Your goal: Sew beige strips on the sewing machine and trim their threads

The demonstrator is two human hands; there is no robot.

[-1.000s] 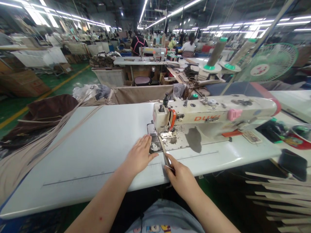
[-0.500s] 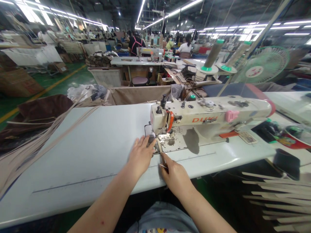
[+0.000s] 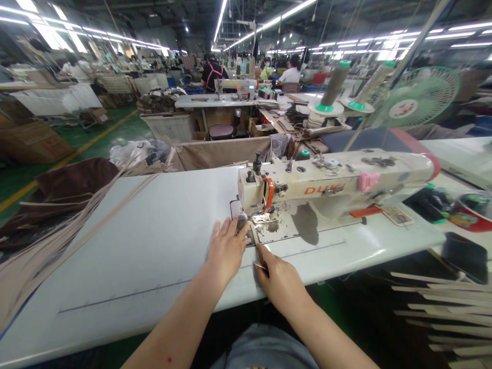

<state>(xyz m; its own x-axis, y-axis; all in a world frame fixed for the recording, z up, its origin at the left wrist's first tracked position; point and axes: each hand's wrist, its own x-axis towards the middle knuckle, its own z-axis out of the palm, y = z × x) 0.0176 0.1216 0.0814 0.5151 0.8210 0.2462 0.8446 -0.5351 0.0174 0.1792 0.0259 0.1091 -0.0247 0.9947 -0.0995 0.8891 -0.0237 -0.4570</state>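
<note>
My right hand pinches a narrow strip near the table's front edge, seemingly to guide it; my left hand lies flat alongside, unclenched, probably steadying. The strip reaches the sewing machine's needle end. Loose strips cross the table's left edge.

A single view looks out from the person's head, facing forward and down across the table from just behind its near edge. It sits close enough that both forearms enter along the bottom of the frame and the hands come near the middle. The lens is wide: that near edge slants up to the right, the sewing machine fits whole, and beyond the far edge the view runs deep into the hall, up to the ceiling lights.
</note>
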